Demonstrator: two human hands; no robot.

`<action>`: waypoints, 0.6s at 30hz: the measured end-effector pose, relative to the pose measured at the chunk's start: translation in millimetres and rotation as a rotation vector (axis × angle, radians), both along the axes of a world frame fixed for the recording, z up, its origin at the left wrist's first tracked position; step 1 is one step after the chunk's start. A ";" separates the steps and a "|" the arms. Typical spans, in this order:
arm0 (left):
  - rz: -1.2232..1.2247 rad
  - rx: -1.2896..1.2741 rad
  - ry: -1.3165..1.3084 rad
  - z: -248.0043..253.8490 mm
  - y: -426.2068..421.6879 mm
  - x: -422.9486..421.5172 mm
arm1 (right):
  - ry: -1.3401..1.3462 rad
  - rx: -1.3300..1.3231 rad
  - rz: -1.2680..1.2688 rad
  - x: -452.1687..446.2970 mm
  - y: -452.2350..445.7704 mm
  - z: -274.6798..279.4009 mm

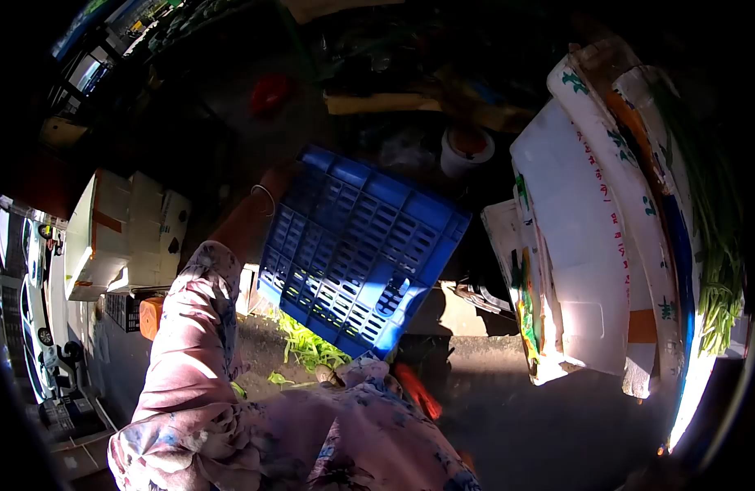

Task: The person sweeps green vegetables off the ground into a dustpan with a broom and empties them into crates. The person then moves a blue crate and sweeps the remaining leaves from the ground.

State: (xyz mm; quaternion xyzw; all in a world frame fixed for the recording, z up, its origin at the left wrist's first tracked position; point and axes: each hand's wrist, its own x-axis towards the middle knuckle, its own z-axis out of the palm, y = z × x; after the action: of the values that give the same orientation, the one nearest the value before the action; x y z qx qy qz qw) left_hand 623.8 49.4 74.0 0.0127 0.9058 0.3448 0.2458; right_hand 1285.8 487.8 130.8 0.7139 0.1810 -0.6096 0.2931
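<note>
Floral clothing (345, 446) lies nearest; shadowed left hand (281, 177) seems to grasp a tilted blue crate (353, 243) near leaves (312, 348). Right hand unseen, grip unknown; lopsided support could let the crate slip.

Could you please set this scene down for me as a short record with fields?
Main object: blue plastic crate, tilted, slatted face toward the camera
Left hand: at the crate's upper-left edge; fingers lost in shadow
Right hand: not visible
Lower middle: green leaf scraps on the ground
Right side: white boxes marked in red and green; green stalks beyond
Light: sun patches on the floral sleeve; background mostly dark
</note>
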 end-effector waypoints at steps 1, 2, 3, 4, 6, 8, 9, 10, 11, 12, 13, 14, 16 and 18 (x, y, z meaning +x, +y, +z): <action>-0.098 -0.120 0.149 -20.4 -2.1 6.1 | -0.012 -0.006 -0.001 -1.5 0.7 -3.1; -0.073 -0.255 0.214 -29.1 3.6 24.2 | -0.015 -0.013 0.000 -3.6 2.8 -7.6; -0.043 -0.390 0.270 -38.6 8.9 42.3 | -0.023 -0.020 0.006 -5.5 4.1 -9.2; 0.092 -0.450 0.200 -12.2 36.9 65.0 | -0.030 -0.022 0.007 -9.7 6.2 -12.8; 0.099 -0.478 0.258 7.4 56.2 90.3 | -0.050 -0.032 0.020 -18.7 11.0 -18.6; 0.131 -0.383 0.338 1.7 60.2 96.7 | -0.058 -0.034 0.038 -26.3 15.9 -22.3; 0.141 -0.382 0.345 -1.8 67.2 95.1 | -0.061 -0.034 0.043 -29.7 18.1 -24.3; 0.243 -0.210 0.295 -6.3 76.0 95.6 | -0.067 -0.029 0.049 -31.8 19.8 -25.8; 0.340 -0.036 0.245 -9.1 82.3 96.6 | -0.068 -0.026 0.056 -32.5 22.1 -27.2; 0.365 -0.068 0.320 -8.6 88.2 99.7 | -0.072 -0.027 0.053 -32.1 24.5 -29.0; 0.371 -0.065 0.322 -8.6 93.6 103.1 | -0.082 -0.029 0.049 -35.9 27.0 -30.4; 0.688 0.116 0.099 -8.9 101.7 110.7 | -0.089 -0.029 0.055 -37.7 29.0 -30.8; 1.132 0.467 -0.347 -12.2 111.2 125.5 | -0.105 -0.026 0.061 -39.2 32.4 -32.4; 1.175 0.738 -0.684 -11.1 123.8 146.4 | -0.113 -0.027 0.066 -36.9 33.5 -32.3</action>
State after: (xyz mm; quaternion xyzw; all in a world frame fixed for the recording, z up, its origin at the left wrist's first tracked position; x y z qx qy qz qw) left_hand 770.2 173.2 62.9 -0.4960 0.4641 0.6830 0.2685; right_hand 1248.8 521.4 98.5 0.7368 0.1793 -0.5608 0.3323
